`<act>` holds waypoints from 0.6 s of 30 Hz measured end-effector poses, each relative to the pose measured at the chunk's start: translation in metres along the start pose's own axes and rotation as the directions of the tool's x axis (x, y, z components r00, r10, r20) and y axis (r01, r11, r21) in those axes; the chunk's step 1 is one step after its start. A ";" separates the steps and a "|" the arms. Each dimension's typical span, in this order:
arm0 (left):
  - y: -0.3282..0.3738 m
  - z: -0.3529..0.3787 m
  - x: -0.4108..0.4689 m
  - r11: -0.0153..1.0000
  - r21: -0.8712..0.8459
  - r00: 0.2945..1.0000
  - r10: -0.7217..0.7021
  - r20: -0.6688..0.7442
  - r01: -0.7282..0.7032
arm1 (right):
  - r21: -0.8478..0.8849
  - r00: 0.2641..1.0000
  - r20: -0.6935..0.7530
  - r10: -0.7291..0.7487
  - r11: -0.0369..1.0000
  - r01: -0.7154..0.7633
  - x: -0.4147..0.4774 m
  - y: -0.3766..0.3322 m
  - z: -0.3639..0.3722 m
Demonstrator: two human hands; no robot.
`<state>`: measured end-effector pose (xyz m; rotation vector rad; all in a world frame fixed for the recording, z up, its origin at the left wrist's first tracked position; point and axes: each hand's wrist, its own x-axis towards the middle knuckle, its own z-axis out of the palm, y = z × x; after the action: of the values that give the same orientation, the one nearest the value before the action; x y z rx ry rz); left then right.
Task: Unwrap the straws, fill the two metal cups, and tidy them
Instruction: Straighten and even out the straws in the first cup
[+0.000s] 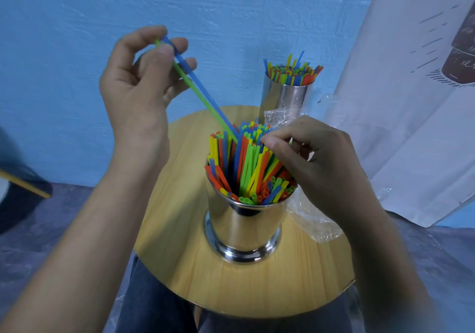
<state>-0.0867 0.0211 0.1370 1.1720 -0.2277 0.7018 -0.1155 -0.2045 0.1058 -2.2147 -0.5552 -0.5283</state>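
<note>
A shiny metal cup [244, 227] stands in the middle of a round wooden table [180, 263], packed with red, yellow, green and blue straws [246, 165]. My left hand [138, 80] is raised up and to the left of it, pinching a blue straw and a green straw [203, 96] whose lower ends reach into the bundle. My right hand [316, 157] rests on the right side of the bundle, its fingertips pressed among the straw tops. A second metal cup [285, 96], also full of straws, stands at the table's far edge.
Crumpled clear plastic wrap [313, 219] lies on the table's right side, behind my right hand. A white printed curtain [411, 101] hangs at the right. A blue wall is behind. A dark object [23, 193] sits on the floor at the left.
</note>
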 end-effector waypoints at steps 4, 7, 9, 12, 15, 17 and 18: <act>-0.001 -0.005 0.002 0.998 -0.062 0.991 -0.006 -0.132 -0.002 | 0.001 1.000 -0.002 0.016 1.000 -0.016 0.001 -0.002 0.000; 0.000 -0.011 0.005 0.993 -0.120 0.981 -0.042 -0.190 0.019 | 0.005 1.000 -0.008 0.027 1.000 -0.027 0.003 -0.002 0.001; 0.001 -0.013 0.005 0.985 -0.166 0.975 -0.076 -0.209 0.041 | 0.001 0.998 -0.050 0.039 0.999 -0.039 0.005 -0.001 0.004; 0.001 -0.011 -0.002 0.968 -0.233 0.973 -0.141 -0.183 0.096 | -0.012 0.985 -0.162 0.052 0.998 -0.055 0.006 0.001 0.006; -0.003 -0.006 -0.011 0.942 -0.296 0.967 -0.208 -0.146 0.158 | 0.055 0.983 -0.180 0.035 0.998 -0.026 0.007 0.000 0.006; -0.007 -0.004 -0.015 0.926 -0.314 0.957 -0.259 -0.131 0.208 | 0.169 0.985 -0.169 0.031 0.986 -0.002 0.007 0.000 0.004; -0.010 -0.003 -0.016 0.922 -0.310 0.951 -0.281 -0.127 0.231 | 0.232 0.985 -0.170 0.033 0.973 0.007 0.007 -0.001 0.002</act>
<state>-0.0940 0.0154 0.1201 0.8340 -0.0292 0.5115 -0.1094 -0.2008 0.1085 -1.9289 -0.4840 -0.6104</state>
